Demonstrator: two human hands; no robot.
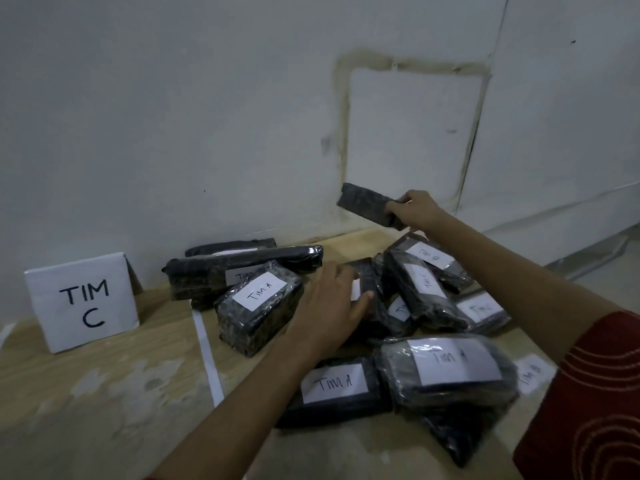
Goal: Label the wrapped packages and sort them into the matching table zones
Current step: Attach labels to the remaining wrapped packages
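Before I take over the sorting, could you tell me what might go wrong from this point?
The lifted package in the right hand shows no label on its visible face, so it could land in the wrong zone. The left hand grips a pile package pressed against others; pulling it may shift the TIM C package leaning beside it.

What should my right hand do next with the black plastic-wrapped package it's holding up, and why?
Probably turn the black plastic-wrapped package in your right hand over to look for a label. Its visible face shows none, while several packages in the pile carry white TIM labels, so its zone cannot be judged yet.
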